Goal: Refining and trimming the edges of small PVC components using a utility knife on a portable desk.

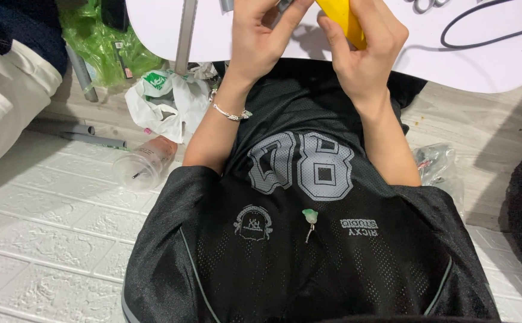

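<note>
I judge the work only partly along: my right hand (366, 57) is wrapped closed around the smooth yellow plastic object (346, 21) at the near edge of the white round-edged table (488, 66), while my left hand (261, 39) pinches a small grey part (285, 6) against its tip, and the top of both is cut off from view. A black cable (482, 33) lies further right on that table. Below the table's left side, a clear plastic cup (144, 164) and crumpled white plastic bags (168, 101) sit on the floor, with nothing between the hands.

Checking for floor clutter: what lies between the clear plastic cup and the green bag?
In the head view, a crumpled white plastic bag lies between the cup and green bag.
</note>
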